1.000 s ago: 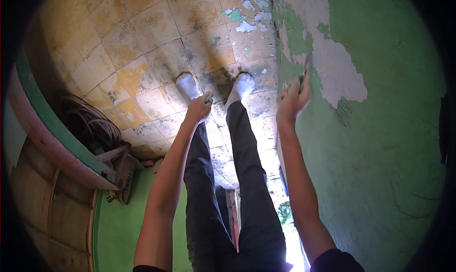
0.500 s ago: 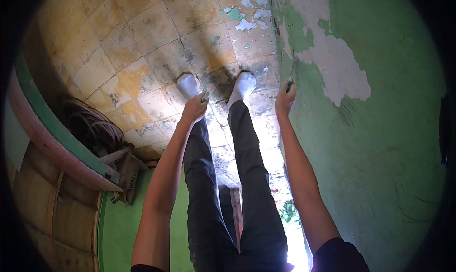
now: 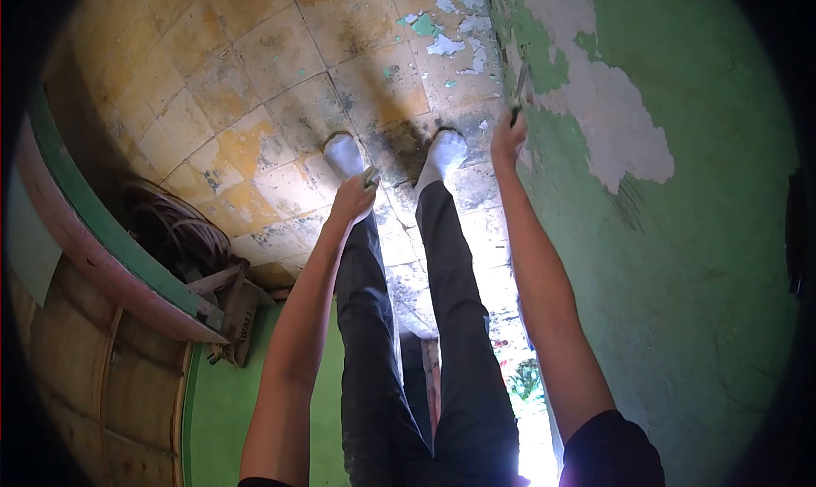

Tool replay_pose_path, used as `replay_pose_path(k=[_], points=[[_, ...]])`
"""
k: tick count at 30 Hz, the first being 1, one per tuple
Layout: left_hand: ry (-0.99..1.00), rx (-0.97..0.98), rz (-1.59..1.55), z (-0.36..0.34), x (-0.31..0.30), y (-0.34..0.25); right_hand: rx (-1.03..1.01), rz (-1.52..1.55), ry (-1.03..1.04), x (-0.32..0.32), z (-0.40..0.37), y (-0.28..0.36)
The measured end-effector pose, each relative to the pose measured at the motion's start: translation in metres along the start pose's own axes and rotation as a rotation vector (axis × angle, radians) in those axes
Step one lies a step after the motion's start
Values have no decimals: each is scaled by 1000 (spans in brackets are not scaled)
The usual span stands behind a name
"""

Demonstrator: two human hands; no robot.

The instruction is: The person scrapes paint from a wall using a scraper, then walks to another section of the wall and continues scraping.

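In the head view, the right hand (image 3: 508,140) is gripping a thin-bladed tool (image 3: 521,83), its fingers wrapping closely round the dark handle. The tool is pointing away from the body, lying against or just beside the green wall (image 3: 705,232), near the wall's bottom edge where it is meeting the tiled floor (image 3: 297,41); contact is hard to tell. It is looking light and fairly stiff, the slim blade perhaps flexing a little and probably not fragile; the handle is offering the safest hold, well behind the blade. The left hand (image 3: 355,198) is curling closed before the left leg, around a small greyish piece (image 3: 371,178) that I cannot identify.

Compared with half a second ago, the right hand and blade are reaching farther forward along the wall, and another pale flake (image 3: 478,59) is showing near the floor's wall-side edge. The left hand is keeping nearly the same place.
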State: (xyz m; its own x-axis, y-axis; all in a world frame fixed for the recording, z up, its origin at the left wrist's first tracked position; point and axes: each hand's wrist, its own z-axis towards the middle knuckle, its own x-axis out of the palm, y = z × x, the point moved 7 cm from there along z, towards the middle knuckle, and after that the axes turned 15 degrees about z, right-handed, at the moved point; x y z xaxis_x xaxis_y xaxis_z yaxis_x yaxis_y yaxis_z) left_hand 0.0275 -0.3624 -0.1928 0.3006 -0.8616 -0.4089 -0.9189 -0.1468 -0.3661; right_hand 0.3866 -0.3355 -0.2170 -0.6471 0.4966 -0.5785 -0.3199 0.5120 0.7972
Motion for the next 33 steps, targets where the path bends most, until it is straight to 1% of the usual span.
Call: replay_pose_path(k=[2, 5, 7, 9, 12, 15, 17, 19, 21, 22, 23, 25, 26, 28, 31, 33], points=[[16, 12, -19, -1, 3, 3, -43, 33, -92, -15, -20, -22], [54, -45, -6, -1, -9, -6, -63, -79, -10, -8, -4, -14], [-16, -20, -20, 4, -9, -3, 45, 6, 41, 21, 31, 18], [-57, -4, -18, 6, -9, 1, -27, -37, 64, 56, 67, 49], [-8, -11, -7, 6, -7, 5, -64, -34, 53, 85, 93, 73], [-2, -25, 12, 3, -3, 7, 25, 45, -29, 68, 60, 78], [-17, -32, -28, 2, -6, 5, 85, 14, -132, 42, 23, 58], [-5, -50, -66, 2, -14, 0, 123, 4, -149, 18, -2, 34], [-49, -26, -71, 4, -20, 0, 117, 55, -106, 11, 7, 5], [-66, -14, -70, 4, -22, 0, 119, 79, -87, 13, 11, 5], [-39, -17, -50, 5, -21, 3, 49, 59, -47, 19, 20, 9], [11, -26, -15, 9, -23, 5, -95, 21, 39, 34, 54, 51], [3, -5, -23, 7, -29, 0, -58, 31, 50, 38, 58, 49], [15, -33, -21, 4, -22, 5, 5, 54, 65, 46, 64, 47], [35, -54, -21, -2, -18, 3, 44, 65, -88, 22, 16, 45], [61, -63, -37, -6, -18, -2, 169, 68, -125, 15, 4, 46]])
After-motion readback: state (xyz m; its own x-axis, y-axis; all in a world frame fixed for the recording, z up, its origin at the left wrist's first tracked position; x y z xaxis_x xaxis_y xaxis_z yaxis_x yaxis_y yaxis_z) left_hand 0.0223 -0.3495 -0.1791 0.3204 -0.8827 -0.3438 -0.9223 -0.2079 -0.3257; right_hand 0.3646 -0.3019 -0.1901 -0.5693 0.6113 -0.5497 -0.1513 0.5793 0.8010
